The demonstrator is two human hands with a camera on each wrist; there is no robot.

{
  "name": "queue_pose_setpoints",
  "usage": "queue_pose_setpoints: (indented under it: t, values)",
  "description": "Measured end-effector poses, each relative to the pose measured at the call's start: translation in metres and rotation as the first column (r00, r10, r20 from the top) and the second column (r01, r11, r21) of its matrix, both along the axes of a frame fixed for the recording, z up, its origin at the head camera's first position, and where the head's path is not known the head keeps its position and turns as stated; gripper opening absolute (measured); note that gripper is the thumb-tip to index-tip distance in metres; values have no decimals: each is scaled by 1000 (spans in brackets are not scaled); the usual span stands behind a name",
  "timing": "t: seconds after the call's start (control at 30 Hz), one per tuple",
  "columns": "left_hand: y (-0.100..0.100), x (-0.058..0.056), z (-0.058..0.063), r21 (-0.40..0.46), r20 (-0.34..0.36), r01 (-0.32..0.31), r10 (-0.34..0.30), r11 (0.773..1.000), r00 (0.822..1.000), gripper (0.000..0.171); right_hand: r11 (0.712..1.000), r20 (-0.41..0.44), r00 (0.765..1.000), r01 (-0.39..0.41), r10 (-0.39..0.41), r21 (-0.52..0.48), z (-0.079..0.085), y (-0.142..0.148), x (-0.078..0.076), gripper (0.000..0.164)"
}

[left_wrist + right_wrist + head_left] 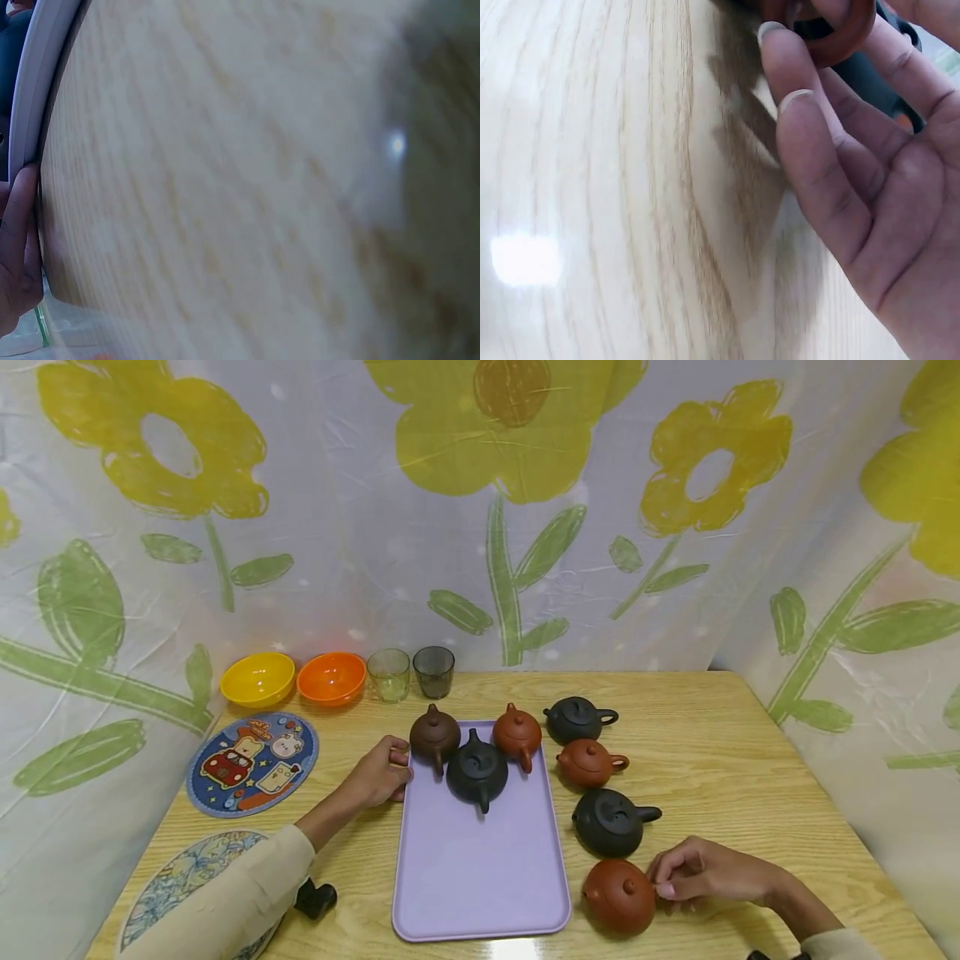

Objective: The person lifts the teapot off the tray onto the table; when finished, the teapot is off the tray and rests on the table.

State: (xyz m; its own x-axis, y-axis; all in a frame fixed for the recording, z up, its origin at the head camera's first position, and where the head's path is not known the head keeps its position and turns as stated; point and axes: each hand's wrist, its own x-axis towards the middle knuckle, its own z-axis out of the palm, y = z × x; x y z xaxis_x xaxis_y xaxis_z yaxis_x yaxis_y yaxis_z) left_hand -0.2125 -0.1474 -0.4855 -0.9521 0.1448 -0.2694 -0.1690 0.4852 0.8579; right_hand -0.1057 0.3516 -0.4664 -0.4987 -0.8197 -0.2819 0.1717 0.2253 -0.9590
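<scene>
My right hand [705,872] pinches the handle of a red-brown teapot [619,897] beside the tray's near right corner; in the right wrist view the fingers [806,157] meet its loop handle [844,41]. At the left rim of the lilac tray [480,877], my left hand [382,772] grips the edge with bent fingers, close to a dark brown teapot [433,735]. That teapot, a black teapot [477,772] and another red-brown teapot [517,733] stand at the tray's far end, handles toward me. In the left wrist view, fingers [19,232] touch the tray rim [37,82].
Right of the tray, a far black teapot [573,720], a red-brown teapot [587,764] and a nearer black teapot [609,822] form a column. A yellow bowl [258,681], orange bowl [332,679] and two glasses [433,673] line the back. Round mats [253,764] lie left.
</scene>
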Motion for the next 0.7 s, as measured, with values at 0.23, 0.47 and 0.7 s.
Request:
queue_pose_setpoints:
  t: [0.23,0.47,0.7]
  values:
    - [0,0,0,0,4,4,-4,1000,1000,46,989,-79,989,129,-124,72,10,12,1,26]
    - [-1,-1,1,-8,21,10,-9,1000,1000,46,974,-197,960,217,-201,63,26,8,0,28]
    - [0,-2,0,-6,15,5,-5,1000,1000,46,970,-319,918,241,-236,-27,44,-20,0,24]
